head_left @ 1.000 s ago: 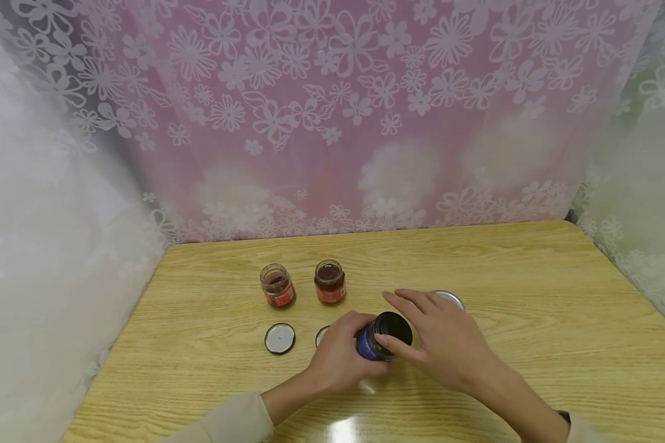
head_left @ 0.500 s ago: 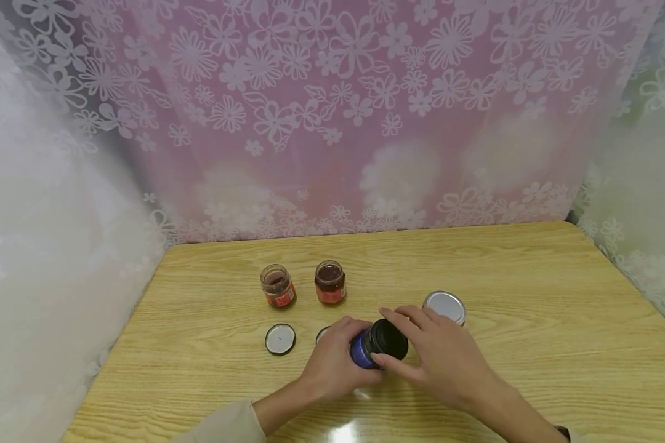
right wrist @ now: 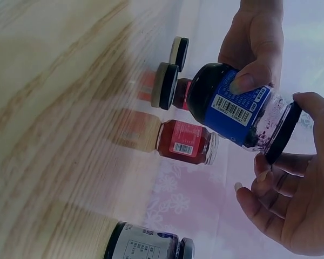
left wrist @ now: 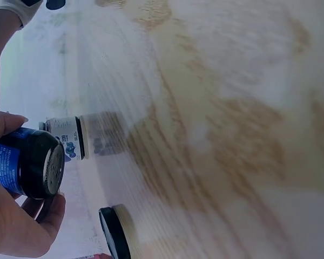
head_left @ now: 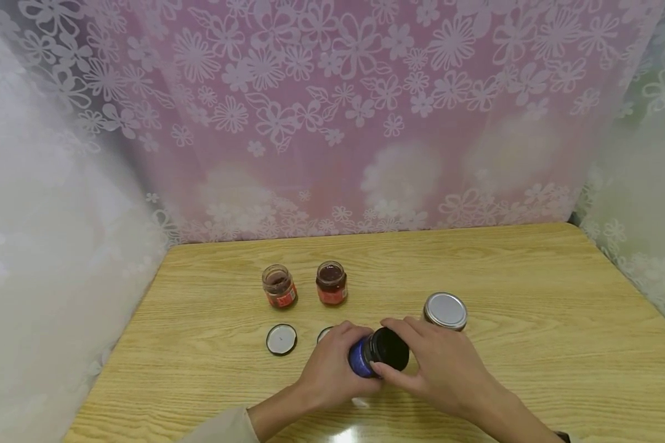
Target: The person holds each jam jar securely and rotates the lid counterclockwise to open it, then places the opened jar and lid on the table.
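Observation:
A glass jar with a blue label (head_left: 360, 359) is tilted above the table, its black lid (head_left: 392, 349) towards the right. My left hand (head_left: 335, 366) grips the jar around its body. At the lid's rim, my right hand (head_left: 446, 363) pinches with thumb and fingers. The right wrist view shows dark contents low in the jar (right wrist: 235, 108), purple smears near the neck, and the lid (right wrist: 283, 132) still on the mouth. In the left wrist view the jar's base (left wrist: 55, 168) faces the camera.
Two open red-labelled jars (head_left: 279, 288) stand at the back left. In front of them a loose lid (head_left: 281, 339) lies inside up, and a second lid (head_left: 324, 333) is partly behind my left hand. A jar with a silver lid (head_left: 446, 311) stands just beyond my right hand.
The jar has tipped further and shifted slightly left and nearer. My right fingers have drawn in around the lid, and the silver-lidded jar behind that hand has come into view.

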The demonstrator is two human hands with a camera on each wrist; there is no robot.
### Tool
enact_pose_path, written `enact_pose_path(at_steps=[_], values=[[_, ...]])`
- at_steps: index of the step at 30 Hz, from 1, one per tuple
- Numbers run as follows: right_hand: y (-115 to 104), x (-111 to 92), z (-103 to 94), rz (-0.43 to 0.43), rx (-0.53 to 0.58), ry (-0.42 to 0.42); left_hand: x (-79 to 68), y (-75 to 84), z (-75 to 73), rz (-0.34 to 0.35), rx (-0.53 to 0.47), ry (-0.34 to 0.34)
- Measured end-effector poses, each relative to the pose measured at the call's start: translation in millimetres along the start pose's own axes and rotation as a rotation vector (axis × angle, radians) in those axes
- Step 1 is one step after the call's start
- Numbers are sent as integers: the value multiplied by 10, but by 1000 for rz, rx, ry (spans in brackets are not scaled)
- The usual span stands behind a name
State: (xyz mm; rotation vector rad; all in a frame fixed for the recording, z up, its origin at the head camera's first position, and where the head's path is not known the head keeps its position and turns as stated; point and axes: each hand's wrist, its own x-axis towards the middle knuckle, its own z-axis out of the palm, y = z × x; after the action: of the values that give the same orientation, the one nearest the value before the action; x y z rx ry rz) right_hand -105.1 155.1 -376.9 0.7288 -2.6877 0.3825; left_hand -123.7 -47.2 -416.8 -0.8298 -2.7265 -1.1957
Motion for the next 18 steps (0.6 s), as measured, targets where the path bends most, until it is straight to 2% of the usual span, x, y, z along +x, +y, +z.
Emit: enact_pose_path(at_steps=[4, 9, 14, 18], values=[[0, -9, 12, -11, 19, 19, -9, -6, -2, 29, 13, 7], [17, -1, 26, -73, 47, 76, -16, -13, -7, 48, -9, -10], [34, 6, 26, -115, 60, 110, -19, -10, -8, 37, -72, -51], [40, 2, 22, -126, 89, 92, -28, -2, -9, 25, -114, -83]])
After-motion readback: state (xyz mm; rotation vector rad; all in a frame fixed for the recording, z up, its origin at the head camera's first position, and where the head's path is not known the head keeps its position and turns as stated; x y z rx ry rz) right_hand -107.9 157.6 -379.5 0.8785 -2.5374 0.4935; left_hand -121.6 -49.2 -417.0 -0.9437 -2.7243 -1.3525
